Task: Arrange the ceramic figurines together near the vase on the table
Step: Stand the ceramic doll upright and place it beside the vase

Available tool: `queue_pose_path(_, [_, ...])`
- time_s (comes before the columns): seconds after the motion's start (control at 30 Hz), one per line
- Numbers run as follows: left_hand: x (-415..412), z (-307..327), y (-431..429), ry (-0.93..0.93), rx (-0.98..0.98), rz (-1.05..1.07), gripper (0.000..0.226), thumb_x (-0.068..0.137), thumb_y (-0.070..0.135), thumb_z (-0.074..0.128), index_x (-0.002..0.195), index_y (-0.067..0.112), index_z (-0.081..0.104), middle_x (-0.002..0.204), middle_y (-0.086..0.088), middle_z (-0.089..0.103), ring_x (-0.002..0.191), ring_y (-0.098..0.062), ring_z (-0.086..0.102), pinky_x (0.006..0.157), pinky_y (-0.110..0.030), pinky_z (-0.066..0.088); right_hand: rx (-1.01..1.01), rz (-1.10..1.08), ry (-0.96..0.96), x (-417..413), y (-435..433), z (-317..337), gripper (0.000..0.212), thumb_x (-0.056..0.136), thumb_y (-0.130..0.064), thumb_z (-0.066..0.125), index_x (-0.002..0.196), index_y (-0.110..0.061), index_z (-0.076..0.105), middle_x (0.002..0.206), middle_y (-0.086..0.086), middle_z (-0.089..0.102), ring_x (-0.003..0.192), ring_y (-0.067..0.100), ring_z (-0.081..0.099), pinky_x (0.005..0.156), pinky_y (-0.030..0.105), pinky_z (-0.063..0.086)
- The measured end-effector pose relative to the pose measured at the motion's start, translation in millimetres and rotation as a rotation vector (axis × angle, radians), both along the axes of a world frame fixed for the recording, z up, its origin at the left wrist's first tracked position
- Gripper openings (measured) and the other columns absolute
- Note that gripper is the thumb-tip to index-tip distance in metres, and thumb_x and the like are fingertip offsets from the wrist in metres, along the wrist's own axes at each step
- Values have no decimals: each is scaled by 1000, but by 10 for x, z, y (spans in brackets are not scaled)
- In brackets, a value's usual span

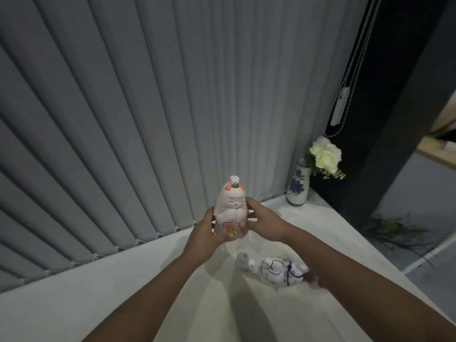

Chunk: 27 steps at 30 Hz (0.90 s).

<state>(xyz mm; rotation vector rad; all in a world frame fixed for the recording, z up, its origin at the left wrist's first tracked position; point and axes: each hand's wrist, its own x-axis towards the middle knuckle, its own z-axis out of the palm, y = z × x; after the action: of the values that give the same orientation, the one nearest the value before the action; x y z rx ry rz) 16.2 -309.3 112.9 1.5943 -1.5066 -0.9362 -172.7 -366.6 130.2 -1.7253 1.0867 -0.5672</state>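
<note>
Transport seems the step in hand: left hand [206, 234] and right hand [261, 222] clasp the upright pink figurine [230, 209] above the table [98, 304], next needing a gentle set-down by the far-right vase [297, 183], while the white figurine [276, 269] lies nearer.

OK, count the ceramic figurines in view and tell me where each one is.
2. The pink figurine is upright, held between the left hand and right hand. The white figurine lies on its side on the table, partly behind the right forearm; others may be hidden.

glossy glazed ceramic figurine [230, 208]; matt white table [123, 292].
</note>
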Motion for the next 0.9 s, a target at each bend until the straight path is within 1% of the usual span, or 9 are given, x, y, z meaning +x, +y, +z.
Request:
queue_pose_path(0.1, [-229, 61, -55, 16, -11, 14, 69, 69, 21, 77, 128, 36, 44, 111, 10, 66, 99, -13, 65, 84, -39, 58, -43, -12, -26, -201, 17, 142, 62, 89, -1, 56, 140, -29, 35, 124, -13, 53, 108, 10, 54, 71, 5, 48])
queue_pose_path(0.2, [-500, 82, -149, 21, -9, 19, 67, 71, 20, 75, 127, 35, 43, 112, 8, 66, 99, -13, 64, 84, -40, 58, -71, -34, -63, -433, -23, 190, 64, 90, -1, 55, 139, -36, 35, 123, -19, 52, 111, 8, 54, 76, 7, 48])
queue_pose_path(0.33, [-908, 81, -283, 36, -19, 18, 64, 77, 18, 74, 130, 34, 41, 111, 9, 64, 98, -8, 62, 73, -21, 55, -58, -46, -113, -793, -126, 111, 62, 90, -1, 56, 129, -46, 38, 125, -23, 54, 112, 4, 57, 86, 14, 50])
queue_pose_path(0.47, [-1318, 1, -305, 63, 4, 47, 64, 79, 20, 74, 132, 32, 39, 113, 9, 61, 100, -8, 61, 63, -12, 52, -69, -24, -110, -1135, -155, 54, 64, 93, -2, 54, 122, -55, 35, 127, -23, 52, 107, -10, 55, 88, 8, 46])
queue_pose_path(0.6, [-1596, -90, -453, 54, 29, 79, 64, 82, 18, 71, 136, 25, 36, 114, 6, 60, 105, -16, 61, 61, -10, 48, -49, -16, -111, -1379, -279, -4, 64, 91, 2, 55, 134, -41, 34, 130, -11, 52, 110, 1, 55, 87, 8, 47])
queue_pose_path(0.7, [-1698, -114, -596, 55, 53, 81, 66, 82, 16, 70, 137, 23, 35, 117, 3, 60, 105, -15, 59, 62, -11, 48, -30, -9, -123, -1465, -410, -29, 63, 91, 9, 51, 144, -18, 30, 129, -9, 50, 104, -16, 55, 81, 3, 44])
queue_pose_path(0.73, [-1724, -132, -647, 64, 62, 79, 68, 81, 15, 71, 138, 23, 35, 119, 2, 60, 104, -15, 58, 63, -11, 48, -23, -5, -116, -1487, -452, -42, 63, 90, 12, 50, 144, -16, 29, 127, -9, 50, 102, -19, 55, 79, 2, 44])
queue_pose_path(0.83, [-1758, -194, -800, 67, 86, 65, 72, 77, 17, 76, 136, 22, 36, 120, 1, 59, 105, -16, 57, 68, -13, 47, -6, -41, -74, -1490, -596, -101, 68, 87, 18, 46, 142, -19, 32, 125, -10, 51, 106, -1, 55, 77, 2, 44])
queue_pose_path(0.9, [-1734, -260, -934, 63, 109, 57, 73, 76, 18, 76, 136, 22, 36, 121, 1, 60, 106, -18, 58, 73, -20, 48, 4, -59, -51, -1467, -707, -171, 70, 85, 20, 45, 142, -18, 31, 125, -8, 51, 105, -1, 54, 76, 1, 43])
